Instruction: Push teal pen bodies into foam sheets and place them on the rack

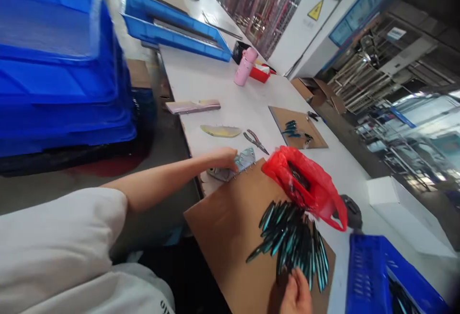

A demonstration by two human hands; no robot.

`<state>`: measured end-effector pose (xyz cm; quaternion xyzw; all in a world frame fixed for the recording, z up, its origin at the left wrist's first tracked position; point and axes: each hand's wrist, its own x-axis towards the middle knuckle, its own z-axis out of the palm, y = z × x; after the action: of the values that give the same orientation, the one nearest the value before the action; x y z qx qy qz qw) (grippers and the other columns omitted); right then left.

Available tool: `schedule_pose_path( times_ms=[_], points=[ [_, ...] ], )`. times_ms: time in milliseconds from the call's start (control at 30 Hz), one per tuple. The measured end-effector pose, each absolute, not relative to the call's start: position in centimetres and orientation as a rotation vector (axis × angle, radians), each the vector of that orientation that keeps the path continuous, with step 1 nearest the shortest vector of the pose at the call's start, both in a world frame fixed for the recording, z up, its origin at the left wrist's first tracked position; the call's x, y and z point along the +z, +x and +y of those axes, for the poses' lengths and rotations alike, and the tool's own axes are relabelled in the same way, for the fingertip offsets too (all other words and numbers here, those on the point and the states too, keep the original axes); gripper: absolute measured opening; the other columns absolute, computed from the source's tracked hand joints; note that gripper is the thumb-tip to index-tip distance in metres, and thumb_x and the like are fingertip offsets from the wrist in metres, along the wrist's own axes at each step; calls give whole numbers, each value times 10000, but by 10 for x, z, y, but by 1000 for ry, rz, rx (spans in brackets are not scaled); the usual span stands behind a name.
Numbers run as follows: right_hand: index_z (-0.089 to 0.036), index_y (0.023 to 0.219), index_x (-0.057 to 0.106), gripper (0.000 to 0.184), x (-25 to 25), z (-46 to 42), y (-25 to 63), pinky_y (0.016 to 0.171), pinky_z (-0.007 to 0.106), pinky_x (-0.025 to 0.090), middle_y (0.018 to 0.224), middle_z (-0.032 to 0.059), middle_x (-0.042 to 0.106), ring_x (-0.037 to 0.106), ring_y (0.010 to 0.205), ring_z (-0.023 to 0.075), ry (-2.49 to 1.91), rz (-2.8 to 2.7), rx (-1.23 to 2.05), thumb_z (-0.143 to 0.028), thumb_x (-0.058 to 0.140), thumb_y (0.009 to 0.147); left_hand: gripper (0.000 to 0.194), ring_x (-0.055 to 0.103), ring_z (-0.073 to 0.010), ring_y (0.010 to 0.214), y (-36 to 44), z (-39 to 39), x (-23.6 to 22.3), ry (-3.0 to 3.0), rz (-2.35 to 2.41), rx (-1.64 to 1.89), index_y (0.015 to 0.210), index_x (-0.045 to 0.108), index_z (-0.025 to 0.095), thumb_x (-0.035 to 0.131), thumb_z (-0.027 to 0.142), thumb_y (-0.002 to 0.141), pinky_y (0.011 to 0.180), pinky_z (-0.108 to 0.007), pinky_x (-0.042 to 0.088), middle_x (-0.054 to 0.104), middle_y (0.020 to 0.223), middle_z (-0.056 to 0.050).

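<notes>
At the centre of the frame, my left hand (229, 157) grips a clear bluish piece (246, 159) with small pins along its edge, near pliers (256, 141). At lower centre-right, a pile of slim teal-black pieces (293, 237) lies on a cardboard sheet (223, 227), beside a red bag (319, 184). My right hand (297, 294) has its fingertips together at the pile's lower edge; whether they hold a piece, I cannot tell.

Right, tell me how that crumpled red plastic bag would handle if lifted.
The crumpled red plastic bag would likely flop, its thin walls wrinkled. The dark items visible through its open mouth could spill and probably add some weight.
</notes>
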<state>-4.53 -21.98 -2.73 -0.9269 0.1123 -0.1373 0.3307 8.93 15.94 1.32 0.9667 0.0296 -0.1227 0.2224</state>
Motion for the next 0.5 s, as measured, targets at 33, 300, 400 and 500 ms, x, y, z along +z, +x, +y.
schedule_pose_path(
  times_ms=[33,300,400,500],
  points=[
    [-198,1007,559,472,-26,-223,-49,637,297,468,911,63,627,576,766,162,-2464,384,-317,-563,432,735,623,560,-268,926,93,160,11,2666,95,-364,1036,567,121,627,538,576,762,-300,422,609,993,-151],
    [-237,1018,568,557,1,-200,-42,547,277,406,765,14,660,587,654,173,-2613,459,-76,-620,499,619,620,560,-272,899,96,156,16,2547,192,-413,986,601,90,673,490,518,729,-286,413,616,986,-146],
    [-248,1084,523,590,5,-191,-45,519,286,382,743,8,654,576,618,180,-2669,409,-106,-631,468,639,476,571,-241,850,93,153,24,2440,250,-404,873,626,94,700,401,516,708,-264,412,638,895,-105],
    [-238,1084,524,538,3,-192,-50,525,309,377,748,22,650,567,596,192,-2727,254,-72,-573,462,667,344,577,-227,799,87,150,32,2299,333,-354,776,618,88,697,333,548,683,-267,418,639,793,-86]
  ],
)
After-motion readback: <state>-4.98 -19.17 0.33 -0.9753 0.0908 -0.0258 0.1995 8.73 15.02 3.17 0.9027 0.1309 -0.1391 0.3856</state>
